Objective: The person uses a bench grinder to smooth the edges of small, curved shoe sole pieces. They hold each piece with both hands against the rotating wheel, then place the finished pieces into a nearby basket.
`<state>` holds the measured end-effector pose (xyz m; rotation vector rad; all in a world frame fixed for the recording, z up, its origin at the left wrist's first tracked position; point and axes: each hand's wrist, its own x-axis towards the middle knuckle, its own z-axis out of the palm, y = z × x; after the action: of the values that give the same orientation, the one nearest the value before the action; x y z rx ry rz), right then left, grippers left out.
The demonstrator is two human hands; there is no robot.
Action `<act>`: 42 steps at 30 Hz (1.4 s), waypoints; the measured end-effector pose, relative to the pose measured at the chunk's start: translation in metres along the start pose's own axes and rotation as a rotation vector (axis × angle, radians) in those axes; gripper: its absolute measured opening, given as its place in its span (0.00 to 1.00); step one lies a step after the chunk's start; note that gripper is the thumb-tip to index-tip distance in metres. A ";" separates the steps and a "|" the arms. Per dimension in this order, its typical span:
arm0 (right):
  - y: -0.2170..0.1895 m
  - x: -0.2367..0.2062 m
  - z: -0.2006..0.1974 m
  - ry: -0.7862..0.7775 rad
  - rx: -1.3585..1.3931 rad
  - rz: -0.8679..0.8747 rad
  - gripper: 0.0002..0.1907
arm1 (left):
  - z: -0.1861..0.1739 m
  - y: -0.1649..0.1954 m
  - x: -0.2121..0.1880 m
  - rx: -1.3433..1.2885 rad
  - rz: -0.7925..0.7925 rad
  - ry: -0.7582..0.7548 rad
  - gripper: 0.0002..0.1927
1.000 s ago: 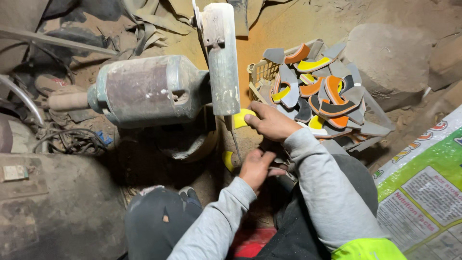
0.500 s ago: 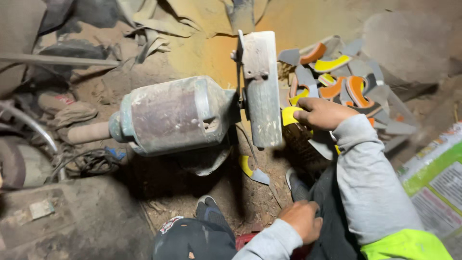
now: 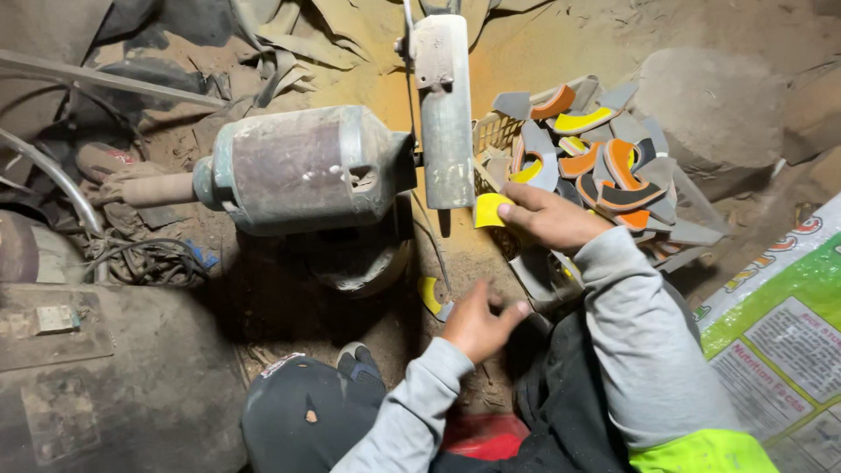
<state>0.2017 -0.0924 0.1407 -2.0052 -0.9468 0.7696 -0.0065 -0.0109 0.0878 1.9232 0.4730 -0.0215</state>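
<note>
Your right hand [image 3: 547, 217] pinches a curved yellow rubber piece [image 3: 491, 210] just right of the grey grinding wheel guard [image 3: 444, 109]. Your left hand [image 3: 477, 322], fingers spread and holding nothing, hovers below the guard beside a second yellow piece [image 3: 429, 295].

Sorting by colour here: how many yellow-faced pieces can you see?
5, maybe more buried: one in the right hand at, one on the floor, and three in the pile at and.

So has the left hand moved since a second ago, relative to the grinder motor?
Yes. The left hand has dropped away from the grinder motor, towards the person's lap, and now hovers open beside the yellow curved piece on the ground.
</note>
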 end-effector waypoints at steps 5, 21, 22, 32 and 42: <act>-0.005 0.003 0.018 -0.014 0.039 0.021 0.21 | 0.010 -0.006 0.029 -0.814 -0.289 -0.119 0.30; -0.011 0.032 0.039 -0.007 0.000 0.063 0.21 | 0.020 -0.021 0.064 -1.011 -0.252 -0.100 0.10; -0.010 0.032 0.032 -0.007 -0.038 0.036 0.20 | 0.019 -0.018 0.066 -0.985 -0.256 -0.112 0.11; 0.101 -0.213 -0.038 0.898 -0.433 0.323 0.16 | -0.004 0.038 -0.040 -0.118 0.089 -0.049 0.19; 0.139 -0.318 0.102 0.292 -0.165 1.306 0.19 | -0.018 0.007 -0.057 -0.086 0.186 -0.447 0.20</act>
<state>0.0012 -0.3731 0.0317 -2.6770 0.6317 0.9854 -0.0608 -0.0150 0.1142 1.8006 -0.0042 -0.2989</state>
